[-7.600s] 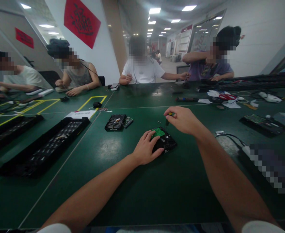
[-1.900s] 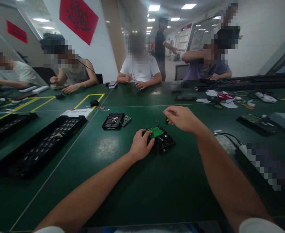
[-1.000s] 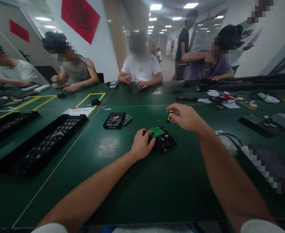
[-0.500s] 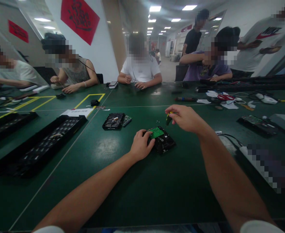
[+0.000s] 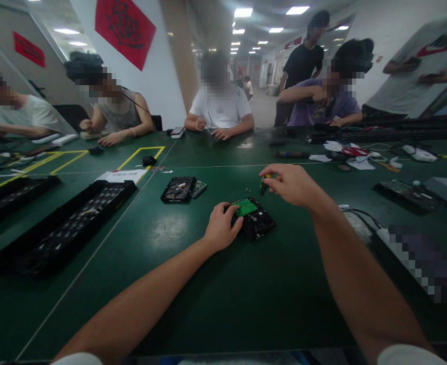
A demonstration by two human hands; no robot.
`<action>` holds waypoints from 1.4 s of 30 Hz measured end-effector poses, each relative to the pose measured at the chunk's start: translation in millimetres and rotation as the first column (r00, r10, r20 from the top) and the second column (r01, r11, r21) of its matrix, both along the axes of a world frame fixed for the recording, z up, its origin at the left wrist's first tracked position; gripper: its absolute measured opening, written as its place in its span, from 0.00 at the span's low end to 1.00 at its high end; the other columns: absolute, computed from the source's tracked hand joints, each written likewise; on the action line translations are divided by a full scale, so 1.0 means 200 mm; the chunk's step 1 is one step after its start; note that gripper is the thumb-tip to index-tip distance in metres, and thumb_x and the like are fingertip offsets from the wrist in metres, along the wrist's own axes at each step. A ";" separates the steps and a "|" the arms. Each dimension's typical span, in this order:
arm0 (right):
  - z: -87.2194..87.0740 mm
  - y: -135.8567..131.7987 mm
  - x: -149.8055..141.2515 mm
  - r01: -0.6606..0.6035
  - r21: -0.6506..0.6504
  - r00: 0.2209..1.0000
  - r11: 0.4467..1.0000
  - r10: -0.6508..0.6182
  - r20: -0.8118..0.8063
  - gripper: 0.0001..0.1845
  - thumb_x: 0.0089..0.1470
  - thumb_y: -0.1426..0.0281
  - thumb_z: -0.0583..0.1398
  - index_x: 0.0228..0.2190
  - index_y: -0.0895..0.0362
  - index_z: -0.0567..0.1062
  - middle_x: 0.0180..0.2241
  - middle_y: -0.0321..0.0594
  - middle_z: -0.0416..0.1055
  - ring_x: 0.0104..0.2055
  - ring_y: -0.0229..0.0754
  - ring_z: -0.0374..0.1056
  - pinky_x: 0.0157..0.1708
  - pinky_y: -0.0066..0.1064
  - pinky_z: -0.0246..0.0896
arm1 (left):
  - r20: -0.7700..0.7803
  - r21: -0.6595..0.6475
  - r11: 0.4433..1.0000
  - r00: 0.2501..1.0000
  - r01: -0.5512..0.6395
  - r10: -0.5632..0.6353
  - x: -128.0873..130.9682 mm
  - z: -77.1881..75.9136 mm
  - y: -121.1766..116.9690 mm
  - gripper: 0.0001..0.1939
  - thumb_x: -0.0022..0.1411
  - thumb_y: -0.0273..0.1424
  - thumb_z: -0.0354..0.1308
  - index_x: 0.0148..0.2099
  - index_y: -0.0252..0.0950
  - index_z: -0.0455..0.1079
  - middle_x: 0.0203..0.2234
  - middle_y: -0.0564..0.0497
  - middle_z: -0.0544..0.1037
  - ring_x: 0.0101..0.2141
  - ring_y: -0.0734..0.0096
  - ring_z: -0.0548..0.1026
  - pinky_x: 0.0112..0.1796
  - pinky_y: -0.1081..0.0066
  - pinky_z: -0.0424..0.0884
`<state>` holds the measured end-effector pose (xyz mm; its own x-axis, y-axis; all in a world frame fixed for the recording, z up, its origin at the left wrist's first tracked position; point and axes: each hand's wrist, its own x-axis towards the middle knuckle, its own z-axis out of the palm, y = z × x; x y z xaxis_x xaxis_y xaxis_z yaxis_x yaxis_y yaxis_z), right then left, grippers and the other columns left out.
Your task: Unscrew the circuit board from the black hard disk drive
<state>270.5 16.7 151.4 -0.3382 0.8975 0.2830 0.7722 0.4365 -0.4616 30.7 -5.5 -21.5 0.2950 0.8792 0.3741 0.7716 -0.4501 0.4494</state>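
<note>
A black hard drive with a green circuit board lies on the green table in front of me. My left hand grips its left side, with the thumb and fingers over the edge. In my right hand is a yellow and dark screwdriver, held upright between fingers and thumb. Its thin shaft points down to the drive's far edge beside the board. Whether the tip sits in a screw is too small to tell. A few tiny screws lie just behind the drive.
Left of the drive lie another black hard drive and a loose circuit board. A long black tray stands further left. Another drive and a white power strip are at right. Several people sit across the table.
My right hand has brought the screwdriver slightly lower, and its shaft now shows against the drive's far edge. My left hand stays on the drive.
</note>
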 end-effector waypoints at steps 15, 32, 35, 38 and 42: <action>0.02 -0.02 -0.02 -0.001 -0.025 0.999 1.000 0.000 -0.037 0.12 0.65 0.72 0.57 0.46 0.57 0.79 0.33 0.39 0.81 0.30 0.41 0.76 0.38 0.32 0.67 | 0.004 0.013 1.000 1.000 0.002 -0.002 0.00 0.00 0.00 0.23 0.72 0.43 0.56 0.64 0.40 0.70 0.57 0.39 0.70 0.59 0.48 0.69 0.60 0.46 0.69; -0.01 0.01 -0.01 0.010 -0.050 0.996 0.999 -0.014 -0.087 0.08 0.67 0.66 0.59 0.40 0.54 0.78 0.31 0.39 0.80 0.30 0.43 0.77 0.36 0.32 0.68 | 0.027 0.004 1.000 1.000 -0.002 0.002 0.01 0.02 -0.01 0.22 0.72 0.42 0.56 0.63 0.40 0.71 0.57 0.38 0.70 0.59 0.48 0.69 0.61 0.46 0.68; 0.00 0.00 -0.01 -0.007 -0.033 0.998 0.999 0.005 -0.064 0.09 0.66 0.66 0.58 0.41 0.54 0.79 0.34 0.40 0.81 0.31 0.43 0.77 0.36 0.33 0.68 | 0.024 0.001 1.000 1.000 -0.002 0.002 0.01 0.02 -0.01 0.23 0.72 0.42 0.56 0.64 0.40 0.70 0.57 0.38 0.70 0.60 0.47 0.69 0.61 0.46 0.68; 0.01 -0.01 -0.01 -0.018 -0.032 0.998 0.999 0.016 -0.068 0.12 0.65 0.70 0.58 0.47 0.55 0.79 0.37 0.41 0.82 0.33 0.43 0.77 0.37 0.34 0.68 | 0.020 -0.001 1.000 1.000 -0.006 0.006 0.01 0.02 -0.02 0.22 0.72 0.42 0.56 0.64 0.41 0.70 0.57 0.39 0.70 0.60 0.48 0.69 0.61 0.46 0.68; 0.01 -0.01 -0.01 0.026 -0.023 0.999 0.999 -0.026 -0.032 0.12 0.63 0.72 0.59 0.47 0.56 0.79 0.35 0.41 0.81 0.34 0.45 0.77 0.38 0.35 0.67 | 0.017 0.002 1.000 1.000 -0.001 0.001 0.01 0.03 -0.02 0.22 0.72 0.42 0.56 0.64 0.40 0.70 0.57 0.39 0.70 0.60 0.48 0.69 0.61 0.46 0.68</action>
<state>268.4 14.2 154.0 -0.3057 0.9121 0.2732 0.7678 0.4058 -0.4957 32.0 -9.6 -15.8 0.2875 0.8787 0.3810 0.7644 -0.4502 0.4615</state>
